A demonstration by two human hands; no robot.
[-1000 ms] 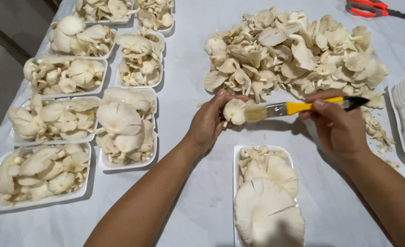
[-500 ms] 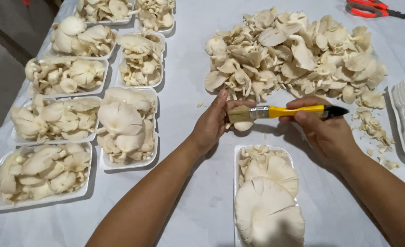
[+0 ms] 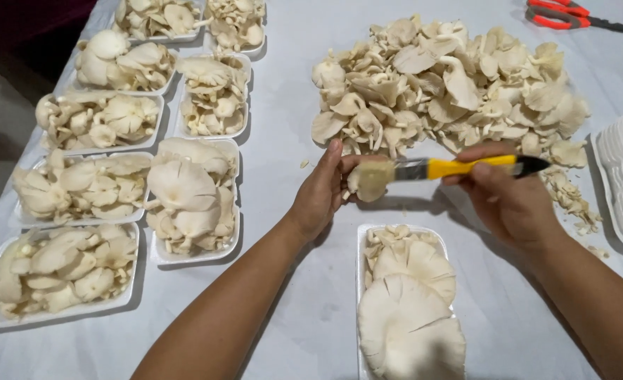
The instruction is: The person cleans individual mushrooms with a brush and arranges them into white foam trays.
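1. We've got a big loose heap of oyster mushrooms (image 3: pixel 445 84) across the table's (image 3: pixel 290 119) far side, within easy reach.
2. Filled white trays (image 3: pixel 195 200) line our left; a half-filled tray (image 3: pixel 410 295) waits right below.
3. Our left hand (image 3: pixel 322 190) is curled around one mushroom (image 3: pixel 364 181), holding it clear above the table.
4. Our right hand (image 3: pixel 505 197) pinches the yellow-handled brush (image 3: pixel 452 168), bristles on that mushroom; nothing blocks it.

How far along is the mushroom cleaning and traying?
Done: seven filled white foam trays at left. In hand: left hand holds one pale oyster mushroom, right hand brushes it with the yellow-handled brush; the near tray is part-filled. Left: the big loose mushroom pile.
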